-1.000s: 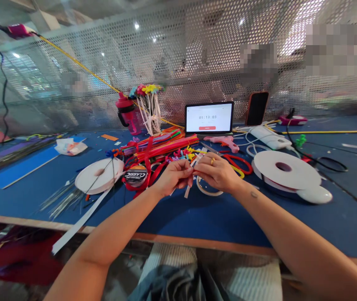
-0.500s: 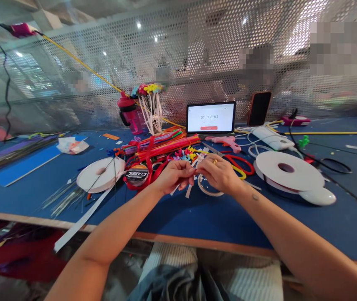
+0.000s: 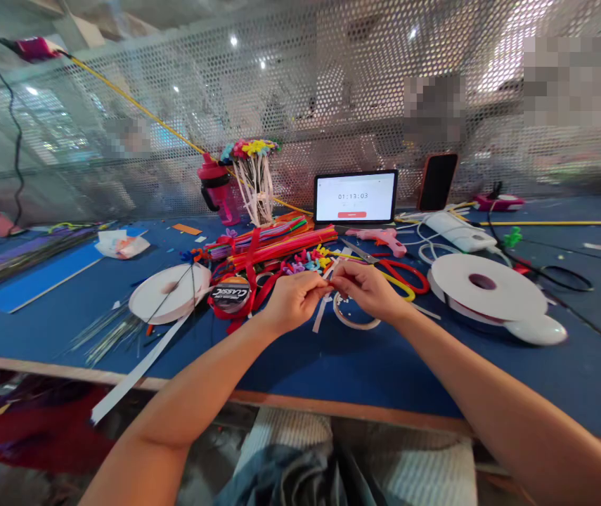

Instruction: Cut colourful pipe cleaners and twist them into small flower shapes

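Because the narrow white strip [image 3: 326, 280] was so thin and light, the likeliest trouble lay in the pinch itself: a slackened finger could have let it slip and drop among the clutter on the blue worktable [image 3: 300, 372], where it would have been hard to pick out from the other pale scraps. The scissors [image 3: 403, 275] with red handles lay just beyond the right hand [image 3: 367, 290], their blades reaching toward the fingers, so a careless sideways move might have caught the strip's loose end or nicked skin. The pink hot glue gun [image 3: 379, 237] sat farther back; whether it was hot could not be told. The left hand [image 3: 294, 302] and the right hand were both closed, their fingertips pinching the strip from either side just above a ring-shaped roll of white tape [image 3: 356, 322], though the fingers hid exactly how it was gripped. Held in the air between them, over the middle of the table, the strip looked flat and plain white, with a short tail hanging below the hands; whether it was paper or ribbon could not be settled. Bundled red pipe cleaners [image 3: 279, 246] and a tangle of red ribbon [image 3: 250, 260] lay just behind the left hand.
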`<state>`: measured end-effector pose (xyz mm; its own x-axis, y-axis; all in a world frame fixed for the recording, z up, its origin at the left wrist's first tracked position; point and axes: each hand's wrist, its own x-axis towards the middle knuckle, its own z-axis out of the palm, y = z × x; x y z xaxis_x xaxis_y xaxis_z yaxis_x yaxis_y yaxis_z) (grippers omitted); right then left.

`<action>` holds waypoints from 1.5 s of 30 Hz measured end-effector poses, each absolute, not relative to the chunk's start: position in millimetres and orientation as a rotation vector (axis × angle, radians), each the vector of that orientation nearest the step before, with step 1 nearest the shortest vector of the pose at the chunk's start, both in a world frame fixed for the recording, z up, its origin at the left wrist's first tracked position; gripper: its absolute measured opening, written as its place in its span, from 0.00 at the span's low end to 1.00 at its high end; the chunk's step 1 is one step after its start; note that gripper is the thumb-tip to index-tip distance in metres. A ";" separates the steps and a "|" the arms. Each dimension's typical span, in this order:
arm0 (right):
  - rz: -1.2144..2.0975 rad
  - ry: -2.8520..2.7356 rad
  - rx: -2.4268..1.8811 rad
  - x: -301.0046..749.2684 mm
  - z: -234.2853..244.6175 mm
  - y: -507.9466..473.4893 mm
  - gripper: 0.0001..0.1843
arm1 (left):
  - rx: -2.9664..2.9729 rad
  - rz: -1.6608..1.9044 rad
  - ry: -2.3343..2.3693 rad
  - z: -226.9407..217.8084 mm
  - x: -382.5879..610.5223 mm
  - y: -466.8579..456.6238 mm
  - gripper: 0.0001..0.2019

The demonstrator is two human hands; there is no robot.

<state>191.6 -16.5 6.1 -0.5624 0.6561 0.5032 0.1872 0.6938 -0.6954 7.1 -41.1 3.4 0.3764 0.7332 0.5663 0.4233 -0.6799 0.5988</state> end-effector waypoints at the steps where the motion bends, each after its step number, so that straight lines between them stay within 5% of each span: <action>1: 0.600 -2.122 -0.635 191.5 6.3 -17.2 0.12 | 2.133 1.172 0.995 4.7 8.2 -40.8 0.10; 5: -0.030 -2.180 -0.464 196.9 7.6 -19.8 0.07 | 1.467 0.889 0.756 5.7 11.2 -36.4 0.15; 9: -0.271 -2.323 -0.352 207.4 12.0 -20.7 0.06 | 1.285 0.770 0.629 4.2 13.1 -36.2 0.16; 12: -0.001 -2.241 -0.493 207.5 13.6 -18.7 0.09 | 1.611 0.973 0.757 4.7 10.9 -39.4 0.13; 15: 0.629 -2.183 -0.607 201.9 11.4 -15.7 0.19 | 2.311 1.198 0.952 3.8 4.6 -40.6 0.09; 19: 1.019 -2.158 -0.615 195.4 8.1 -15.3 0.18 | 2.792 1.182 1.012 2.2 0.8 -40.5 0.08; 27: 0.137 -2.174 -0.498 196.6 8.1 -19.7 0.08 | 1.424 0.811 0.738 7.4 10.5 -35.8 0.14; 30: 0.037 -2.237 -0.441 200.8 9.1 -18.1 0.07 | 1.184 0.719 0.653 5.2 11.0 -30.9 0.16; 38: 1.223 -1.640 -0.655 189.7 3.9 -15.8 0.15 | 1.190 1.074 0.718 -0.9 14.0 -27.7 0.14; 45: 1.734 -1.391 -0.532 189.1 6.5 -17.2 0.13 | 1.377 1.069 0.716 -0.2 18.8 -34.6 0.14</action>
<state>189.1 -17.2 6.5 -0.5660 0.8073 0.1671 -0.3383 -0.0426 -0.9401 18.8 -34.6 -0.2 0.3901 0.9028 0.1812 -0.1767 -0.1197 0.9770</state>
